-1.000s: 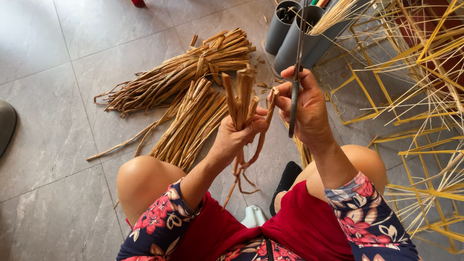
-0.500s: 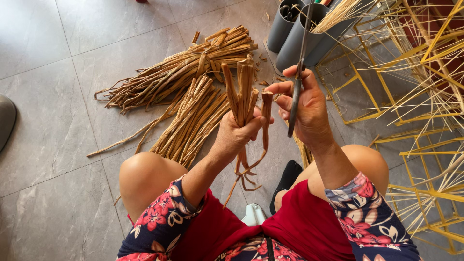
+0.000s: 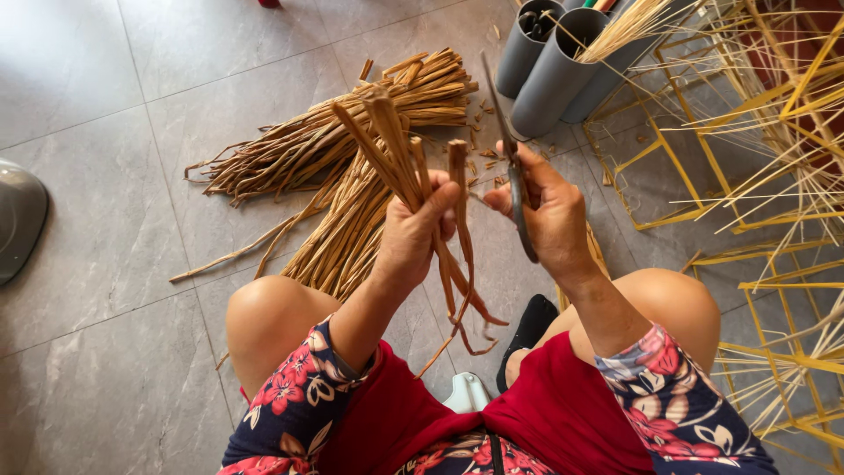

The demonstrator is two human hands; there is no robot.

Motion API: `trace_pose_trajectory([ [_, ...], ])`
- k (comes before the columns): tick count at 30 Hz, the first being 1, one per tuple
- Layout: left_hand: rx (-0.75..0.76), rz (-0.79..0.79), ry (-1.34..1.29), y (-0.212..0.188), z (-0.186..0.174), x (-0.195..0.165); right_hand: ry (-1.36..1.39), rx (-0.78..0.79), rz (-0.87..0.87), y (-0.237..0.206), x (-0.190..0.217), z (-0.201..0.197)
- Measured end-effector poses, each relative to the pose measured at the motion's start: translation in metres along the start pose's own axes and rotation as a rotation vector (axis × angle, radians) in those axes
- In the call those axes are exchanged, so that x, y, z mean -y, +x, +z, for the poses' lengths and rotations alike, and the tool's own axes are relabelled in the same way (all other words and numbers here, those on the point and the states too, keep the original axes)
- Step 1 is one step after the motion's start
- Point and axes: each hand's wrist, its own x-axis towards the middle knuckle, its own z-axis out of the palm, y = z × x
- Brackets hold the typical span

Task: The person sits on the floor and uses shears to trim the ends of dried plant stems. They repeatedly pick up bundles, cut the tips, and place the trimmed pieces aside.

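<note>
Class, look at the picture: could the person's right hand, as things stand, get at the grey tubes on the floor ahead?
Probably yes, but not freely. The right hand grips scissors, so it has no spare fingers. The grey tubes lie just beyond it, with nothing between.

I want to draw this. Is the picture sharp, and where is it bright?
Head view: the left hand and its dried strips look sharp; the right hand holding scissors is sharp too. Sunlight brightens the yellow frames at right; the floor tiles are evenly lit, with soft shadows.
</note>
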Motion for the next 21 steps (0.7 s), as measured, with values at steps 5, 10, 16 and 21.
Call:
trace_pose_trajectory([
  [5, -0.126, 0.020, -0.083, 0.005, -0.009, -0.002, -0.362, 0.071, -0.103, -0.013, 0.004, 0.013],
  [10, -0.150, 0.014, -0.041, 0.006, -0.008, 0.001, -0.425, 0.107, -0.153, -0.016, 0.011, 0.021],
  [16, -0.111, 0.011, -0.024, 0.005, -0.009, 0.002, -0.545, 0.116, 0.010, -0.015, 0.018, 0.023],
  [21, -0.107, 0.016, -0.045, 0.005, -0.008, 0.002, -0.540, 0.053, -0.104, -0.017, 0.017, 0.026],
])
